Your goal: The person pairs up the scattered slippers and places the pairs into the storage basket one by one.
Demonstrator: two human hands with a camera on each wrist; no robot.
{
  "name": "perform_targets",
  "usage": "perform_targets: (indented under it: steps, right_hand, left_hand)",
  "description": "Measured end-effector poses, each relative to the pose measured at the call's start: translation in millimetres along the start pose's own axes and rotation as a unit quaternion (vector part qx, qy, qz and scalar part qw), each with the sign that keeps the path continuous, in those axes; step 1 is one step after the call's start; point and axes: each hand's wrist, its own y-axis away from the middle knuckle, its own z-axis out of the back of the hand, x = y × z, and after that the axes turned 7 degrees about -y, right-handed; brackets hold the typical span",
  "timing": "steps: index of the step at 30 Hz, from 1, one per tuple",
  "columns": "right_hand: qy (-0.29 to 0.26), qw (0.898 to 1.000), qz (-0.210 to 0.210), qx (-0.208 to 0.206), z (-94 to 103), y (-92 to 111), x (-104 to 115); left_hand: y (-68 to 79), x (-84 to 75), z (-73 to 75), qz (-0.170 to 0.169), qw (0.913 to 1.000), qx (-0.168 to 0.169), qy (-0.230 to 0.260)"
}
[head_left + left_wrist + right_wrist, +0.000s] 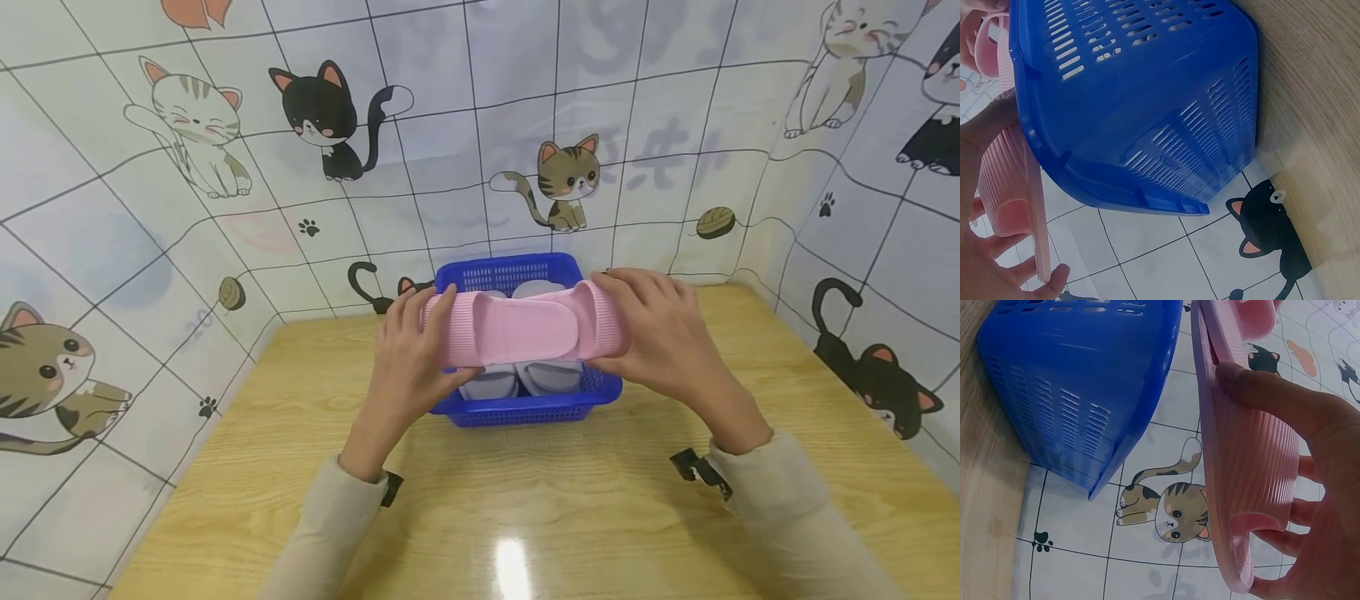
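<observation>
A pair of pink slippers (534, 328) is held level over the blue basket (525, 410), laid overlapping with a ribbed strap at each end. My left hand (408, 358) grips the left end, thumb along the near side and fingers over the far side. At the other end, my right hand (662, 333) holds the ribbed strap; its thumb (1254, 387) presses on the slipper's side in the right wrist view. Beneath, grey slippers (553, 377) sit inside the basket, partly hidden by the pink pair.
The basket stands on a wood-grain table (465, 508) toward its back edge. Behind and to both sides hangs a white sheet (480, 108) with grid lines and cartoon cats. Dark straps (701, 471) show at both sleeve cuffs.
</observation>
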Motion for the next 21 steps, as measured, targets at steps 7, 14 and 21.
perform_targets:
  steps: [7,14,21]
  right_hand:
    - [0.001,1.000,0.001,0.002,0.6,-1.1,0.9]
    - [-0.001,1.000,0.007,-0.003,0.2,-1.0,1.3]
    - [0.002,1.000,0.008,-0.005,-0.8,-0.2,1.7]
  left_hand:
    - [0.5,0.5,1.0,0.003,1.0000,-0.001,0.001]
    - [0.5,0.6,1.6,0.003,1.0000,0.000,0.001]
    - [0.0,-1.0,2.5,0.001,1.0000,0.003,0.003]
